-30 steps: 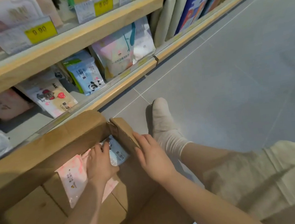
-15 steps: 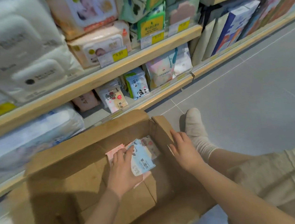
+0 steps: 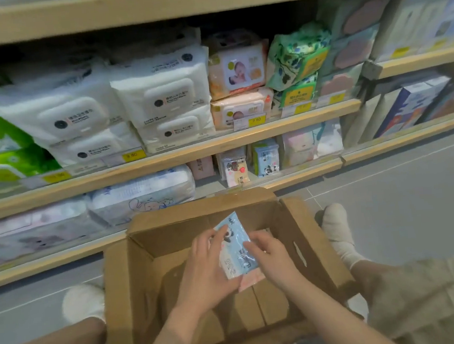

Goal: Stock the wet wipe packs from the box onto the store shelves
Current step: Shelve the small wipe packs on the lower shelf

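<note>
Blue pack (image 3: 236,246): a wet wipe pack with a panda on it, held over the open box, a pink pack (image 3: 250,281) under it.
My left hand (image 3: 204,270): at 9 o'clock of the pack, fingers curled round its edge.
My right hand (image 3: 273,258): at 3 o'clock, fingers gripping the pack.
Box (image 3: 313,246): brown cardboard, on the floor between my feet.
Shelf (image 3: 297,172): at 12 o'clock, with the same panda packs (image 3: 266,158).

Pink pack (image 3: 250,281) mostly under hands (image 3: 236,264)
</note>
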A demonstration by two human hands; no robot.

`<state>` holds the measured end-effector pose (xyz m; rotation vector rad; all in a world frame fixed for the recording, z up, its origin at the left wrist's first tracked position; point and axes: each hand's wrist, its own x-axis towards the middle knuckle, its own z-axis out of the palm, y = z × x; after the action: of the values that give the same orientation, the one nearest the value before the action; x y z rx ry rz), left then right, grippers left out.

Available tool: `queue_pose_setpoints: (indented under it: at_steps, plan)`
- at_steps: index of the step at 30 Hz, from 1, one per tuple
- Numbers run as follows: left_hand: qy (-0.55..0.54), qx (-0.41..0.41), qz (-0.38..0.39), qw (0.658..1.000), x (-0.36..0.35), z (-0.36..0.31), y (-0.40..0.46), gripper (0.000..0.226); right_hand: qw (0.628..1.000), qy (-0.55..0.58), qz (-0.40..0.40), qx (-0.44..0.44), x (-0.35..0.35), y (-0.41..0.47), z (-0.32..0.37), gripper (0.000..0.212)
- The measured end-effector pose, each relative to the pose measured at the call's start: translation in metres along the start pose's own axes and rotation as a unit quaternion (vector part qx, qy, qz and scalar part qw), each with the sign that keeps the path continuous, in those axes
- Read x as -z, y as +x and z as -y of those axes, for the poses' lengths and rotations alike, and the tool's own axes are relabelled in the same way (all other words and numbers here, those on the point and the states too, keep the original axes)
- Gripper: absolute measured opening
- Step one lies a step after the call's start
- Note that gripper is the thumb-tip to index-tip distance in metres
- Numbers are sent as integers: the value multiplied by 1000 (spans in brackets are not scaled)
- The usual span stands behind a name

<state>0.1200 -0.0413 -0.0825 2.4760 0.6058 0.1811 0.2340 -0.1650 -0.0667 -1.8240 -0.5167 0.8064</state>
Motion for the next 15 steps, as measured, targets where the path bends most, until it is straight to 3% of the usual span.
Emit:
queue_pose_setpoints:
  at_steps: [3, 6, 7, 9, 11, 15]
  plan:
    - [-55, 15, -43, 997, 6, -6, -4, 106, 999, 50, 5, -7, 1, -1, 6, 17]
    - [-215, 156, -79, 961, 10, -6, 1, 111, 997, 78, 1, -17, 5, -1, 4, 17]
    - [-287, 198, -75, 934, 9, -4, 4, 101, 997, 77, 2, -19, 5, -1, 2, 17]
    - [-406, 223, -46, 885, 6, 1, 11, 60, 996, 83, 7, -30, 3, 0, -4, 17]
    - [-434, 212, -17, 875, 2, 1, 14, 25, 996, 84, 14, -36, 0, 3, -11, 17]
    - [-434, 223, -16, 873, -9, 8, 15, 21, 996, 64, 2, -69, -7, 18, -37, 16]
